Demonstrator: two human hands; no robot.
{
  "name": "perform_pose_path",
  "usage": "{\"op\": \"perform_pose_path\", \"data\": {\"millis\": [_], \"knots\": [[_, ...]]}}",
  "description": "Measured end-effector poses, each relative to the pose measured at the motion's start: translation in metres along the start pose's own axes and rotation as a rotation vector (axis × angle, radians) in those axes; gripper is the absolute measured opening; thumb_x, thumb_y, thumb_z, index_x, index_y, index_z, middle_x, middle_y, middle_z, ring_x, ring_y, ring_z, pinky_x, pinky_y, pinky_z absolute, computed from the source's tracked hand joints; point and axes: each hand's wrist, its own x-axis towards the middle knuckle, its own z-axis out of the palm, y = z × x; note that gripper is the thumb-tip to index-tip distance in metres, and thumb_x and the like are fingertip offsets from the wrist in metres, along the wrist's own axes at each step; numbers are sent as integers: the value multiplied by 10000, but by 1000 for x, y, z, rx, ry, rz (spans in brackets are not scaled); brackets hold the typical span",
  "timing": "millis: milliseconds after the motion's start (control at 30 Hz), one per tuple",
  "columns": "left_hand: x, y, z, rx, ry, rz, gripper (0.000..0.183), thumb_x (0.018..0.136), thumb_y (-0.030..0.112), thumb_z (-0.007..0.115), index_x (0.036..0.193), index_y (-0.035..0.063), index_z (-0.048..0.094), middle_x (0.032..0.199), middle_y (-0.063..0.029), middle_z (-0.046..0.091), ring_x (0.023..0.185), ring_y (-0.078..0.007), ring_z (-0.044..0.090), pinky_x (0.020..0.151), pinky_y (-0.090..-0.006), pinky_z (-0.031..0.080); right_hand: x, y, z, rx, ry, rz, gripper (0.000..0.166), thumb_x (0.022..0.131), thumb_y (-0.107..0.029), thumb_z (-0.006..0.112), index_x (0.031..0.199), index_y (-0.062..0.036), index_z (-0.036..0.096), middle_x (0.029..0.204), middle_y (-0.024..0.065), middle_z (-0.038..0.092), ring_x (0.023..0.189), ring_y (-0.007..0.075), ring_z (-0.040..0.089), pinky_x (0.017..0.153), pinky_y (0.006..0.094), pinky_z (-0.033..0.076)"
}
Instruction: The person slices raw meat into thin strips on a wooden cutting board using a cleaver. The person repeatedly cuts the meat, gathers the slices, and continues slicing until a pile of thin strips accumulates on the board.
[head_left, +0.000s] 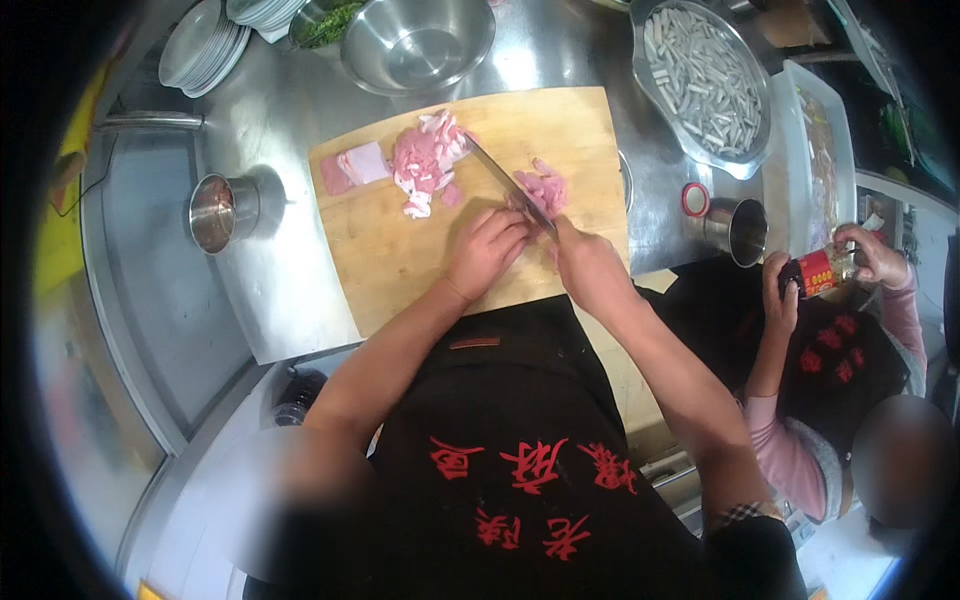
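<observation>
My right hand (596, 270) grips the handle of a kitchen knife (504, 178), its blade angled toward the upper left across a wooden cutting board (390, 277). Close to the blade, my left hand (489, 251) rests with curled fingers at a piece of raw meat, mostly hidden by the fingers and knife. Right of the blade lies a small heap of cut meat strips (547, 187). On its other side sits a larger pile of sliced pink and white meat (424, 161). An uncut block of meat (356, 167) lies at the board's left.
Behind the board stands a steel bowl (416, 49), beside greens (330, 26) and stacked plates (202, 52). A steel cup (214, 214) is at left. On the right are a tray of pale strips (705, 82), another steel cup (742, 232) and a co-worker's hands (874, 255) holding a jar (816, 274).
</observation>
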Motion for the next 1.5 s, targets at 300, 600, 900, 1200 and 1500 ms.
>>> {"op": "perform_pose_path", "data": {"millis": [300,600,900,1200,1500], "knots": [[-7,5,4,-19,31,-43,181,785,51,792,953,48,724,986,-76,687,939,-275,657,828,-373,549,-31,20,23,-40,2,36,294,922,-17,603,1195,47,511,784,296,658,785,504,663,684,576,510],[-2,7,-12,101,-93,17,198,729,99,776,908,129,696,870,-50,570,862,-249,609,776,-406,499,2,58,13,294,257,115,243,917,-138,744,957,56,602,713,185,675,601,291,682,563,405,530],[-46,-20,-63,246,-130,-193,322,719,48,754,1031,87,683,1059,-106,604,990,-324,605,870,-461,496,-30,106,12,745,213,592,301,915,-175,798,874,71,628,596,81,623,469,124,558,428,321,423],[-13,49,-19,102,-414,-97,753,795,268,835,1453,60,533,1563,-169,421,1425,-384,430,1155,-502,390,-54,114,25,666,301,686,363,911,-234,809,845,56,602,613,93,626,472,145,596,420,318,450],[11,23,35,176,-343,-79,869,802,342,832,1536,106,431,1642,-232,284,1522,-434,285,1200,-544,319,-116,154,70,800,415,803,354,925,-257,789,863,31,594,636,99,631,512,173,657,448,319,504]]}}
